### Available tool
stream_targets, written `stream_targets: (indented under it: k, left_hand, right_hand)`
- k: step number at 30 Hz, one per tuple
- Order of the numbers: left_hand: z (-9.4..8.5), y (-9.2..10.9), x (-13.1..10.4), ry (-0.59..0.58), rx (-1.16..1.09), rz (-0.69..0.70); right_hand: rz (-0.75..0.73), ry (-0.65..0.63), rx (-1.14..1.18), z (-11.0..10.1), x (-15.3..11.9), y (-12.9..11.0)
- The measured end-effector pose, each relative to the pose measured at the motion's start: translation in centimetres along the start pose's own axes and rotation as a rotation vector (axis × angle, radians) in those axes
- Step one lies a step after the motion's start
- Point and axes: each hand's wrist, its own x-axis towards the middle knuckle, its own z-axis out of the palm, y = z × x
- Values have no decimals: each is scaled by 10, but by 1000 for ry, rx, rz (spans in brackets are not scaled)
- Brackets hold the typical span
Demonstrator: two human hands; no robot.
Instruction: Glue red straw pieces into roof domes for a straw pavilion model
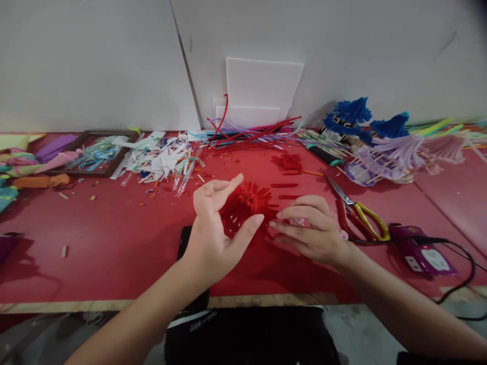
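A red pipe-cleaner flower [249,200], with many strands fanning out from a raised centre, stands on the red table between my hands. My left hand [215,223] is cupped at its left side, thumb and fingers apart, and the flower shows through the gap. At the flower's right edge, the fingertips of my right hand [310,228] are close together on the ends of the outer strands. Part of the right thumb's grip is hidden. Short cut red pipe-cleaner pieces [285,185] lie just beyond my right hand, near a small red bundle [287,162].
Yellow-and-red-handled scissors [365,218] and a purple power strip [422,253] with a cable lie to the right. Blue and lilac fan-like pieces [395,152] stand at back right. Scraps [163,157] and a brown frame [106,173] are at back left. A black phone [184,238] lies under my left wrist.
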Motion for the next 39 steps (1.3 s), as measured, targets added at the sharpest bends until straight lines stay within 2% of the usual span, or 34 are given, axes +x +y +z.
stream_targets:
  k: [7, 20, 25, 35, 39]
  left_hand:
    - [8, 0, 14, -34, -153, -109]
    - [6, 5, 18, -50, -94, -82]
    - [6, 7, 18, -56, -46, -99]
    - [7, 5, 18, -50, -16, -27]
    - [-2, 0, 14, -16, 60, -5]
  right_hand:
    - [-99, 17, -10, 5, 3, 0]
    - [-88, 60, 28, 9, 2, 1]
    - [-109, 51, 36, 7, 8, -2]
    - [-132, 11, -1, 8, 5, -3]
    - [-44, -10, 138, 3, 5, 1]
